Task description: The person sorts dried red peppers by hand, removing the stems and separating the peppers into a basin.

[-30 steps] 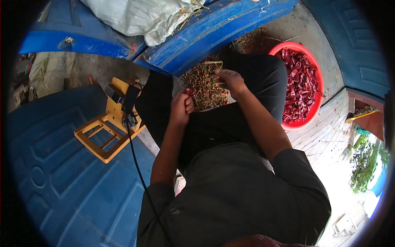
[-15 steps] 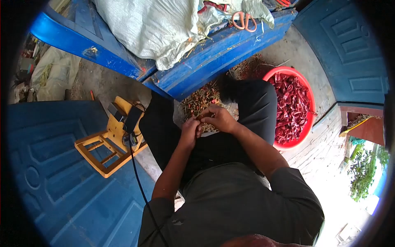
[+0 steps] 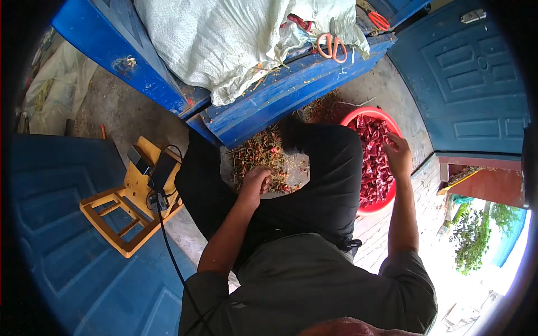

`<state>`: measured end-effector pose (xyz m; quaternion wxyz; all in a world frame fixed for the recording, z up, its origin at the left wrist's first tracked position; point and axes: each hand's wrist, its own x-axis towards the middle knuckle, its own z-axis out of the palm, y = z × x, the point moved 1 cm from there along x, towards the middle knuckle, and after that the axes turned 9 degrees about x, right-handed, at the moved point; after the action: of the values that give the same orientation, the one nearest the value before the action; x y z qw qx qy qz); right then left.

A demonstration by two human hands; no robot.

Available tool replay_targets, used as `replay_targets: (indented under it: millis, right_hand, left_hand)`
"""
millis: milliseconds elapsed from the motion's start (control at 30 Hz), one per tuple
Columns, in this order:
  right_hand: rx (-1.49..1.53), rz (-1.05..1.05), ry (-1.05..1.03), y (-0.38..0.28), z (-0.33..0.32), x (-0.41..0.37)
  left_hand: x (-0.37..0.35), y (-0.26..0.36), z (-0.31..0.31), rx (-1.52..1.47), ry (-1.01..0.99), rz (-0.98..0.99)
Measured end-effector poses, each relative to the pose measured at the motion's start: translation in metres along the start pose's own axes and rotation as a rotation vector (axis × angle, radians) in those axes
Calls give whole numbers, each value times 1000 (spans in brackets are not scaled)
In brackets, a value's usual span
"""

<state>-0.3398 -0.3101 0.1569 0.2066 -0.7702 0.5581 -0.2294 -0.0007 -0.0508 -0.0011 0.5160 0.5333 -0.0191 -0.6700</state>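
My left hand [image 3: 256,181] is closed in front of my lap, above a litter of stems and dried scraps [image 3: 258,157] on the floor between my legs. Whatever it pinches, if anything, is too small to make out. Over at the right, my right hand [image 3: 398,157] reaches above the rim of a red plastic tub [image 3: 348,116]. Its fingers are curved and apart, and I see nothing between them. Dried red chillies [image 3: 374,162] fill the tub, which stands beside my right leg.
Ahead is a blue wooden frame [image 3: 291,106] bearing a white woven sack [image 3: 207,39], pink-handled scissors [image 3: 332,47] and red-handled scissors [image 3: 379,21]. To the left lies a wooden chair [image 3: 131,224] with black devices and a cable. Blue doors [image 3: 476,67] flank both sides.
My right hand has left my left hand, swung right to the chilli tub and spread its fingers. My left hand stays closed above the scraps, slightly lower. The whole view has shifted a little.
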Motion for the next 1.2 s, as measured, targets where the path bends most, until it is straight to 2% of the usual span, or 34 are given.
replay_targets:
  millis: [67, 100, 167, 200, 267, 333, 400, 433, 567, 633, 667, 733, 800, 867, 933, 1000, 1033, 1067, 1133, 1200]
  right_hand:
    - [194, -32, -37, -48, 39, 37]
    - [220, -237, -21, -80, 61, 59]
    - [331, -358, -73, -155, 102, 101]
    - [350, -509, -37, -188, 120, 122]
    - [155, -642, 61, -219, 168, 175]
    - [72, -428, 53, -270, 187, 204]
    - [-336, -214, -104, -288, 203, 228]
    - [-423, -175, -151, -286, 213, 237]
    - [-484, -241, -213, -280, 216, 233]
    - [-267, -469, -35, -273, 208, 217]
    - [-274, -466, -35, -267, 202, 208]
    - [167, -549, -20, -252, 186, 196]
    - [277, -493, 8, -228, 178, 190]
    - [587, -371, 47, -219, 157, 167]
    - [538, -396, 65, -211, 137, 152]
    - [1228, 111, -161, -200, 123, 137]
    - [1355, 232, -226, -198, 111, 130]
    - [1361, 233, -203, -192, 102, 124]
    - [1760, 459, -339, -181, 91, 111]
    - [1850, 457, -293, -171, 85, 98]
  left_hand:
    - [2, 1, 1, -8, -27, 10]
    - [4, -1, -1, -17, -16, 14]
    - [3, -3, -7, -50, -4, 21]
    - [1, -4, -11, -87, 6, 19]
    - [-6, -2, -17, -100, 45, 39]
    - [-9, -2, -26, -186, 85, 50]
    - [-11, 1, -27, -195, 100, 69]
    - [-11, 1, -27, -205, 94, 80]
    - [-6, 8, -25, -182, 52, 81]
    - [-5, 8, -24, -173, 36, 70]
    - [-5, 9, -23, -165, 37, 69]
    - [-4, 9, -21, -146, 25, 66]
    - [-5, 7, -20, -140, 7, 63]
    - [-5, 3, -19, -132, -5, 53]
    - [-3, -2, -18, -120, 13, 74]
    - [-1, -6, -19, -91, 23, 69]
    - [0, -8, -20, -71, 39, 62]
    - [0, -10, -21, -53, 27, 58]
    - [0, -13, -22, -45, 65, 43]
    - [-1, -14, -20, -16, 62, 42]
